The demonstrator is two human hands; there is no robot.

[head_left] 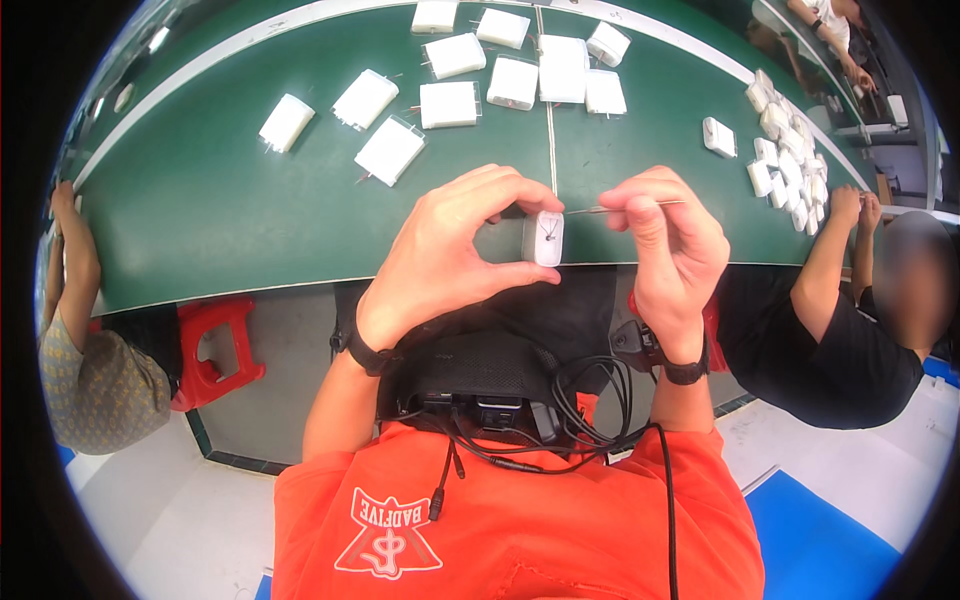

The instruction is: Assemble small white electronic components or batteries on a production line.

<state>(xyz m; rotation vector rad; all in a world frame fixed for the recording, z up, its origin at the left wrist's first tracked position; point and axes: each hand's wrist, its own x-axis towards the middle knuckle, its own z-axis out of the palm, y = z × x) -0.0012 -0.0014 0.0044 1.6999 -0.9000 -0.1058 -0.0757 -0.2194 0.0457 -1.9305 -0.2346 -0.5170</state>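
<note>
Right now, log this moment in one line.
left hand: holds white box | right hand: pinches thin tool, tip near box | green table: other boxes ahead and right

A white box (547, 245) is held by the left hand (440, 240) near the edge of the green desk (300, 210). A thin rod (591, 210) is held by the right hand (672, 245) beside it. Beyond, other boxes (563, 70) are spread.

A workshop around you, a long green worktable (250, 210) before you, many similar white blocks (391, 151) spread over it, a co-worker (105, 390) at your left, another person (840, 360) at your right, a red plastic stool (215, 314)
</note>
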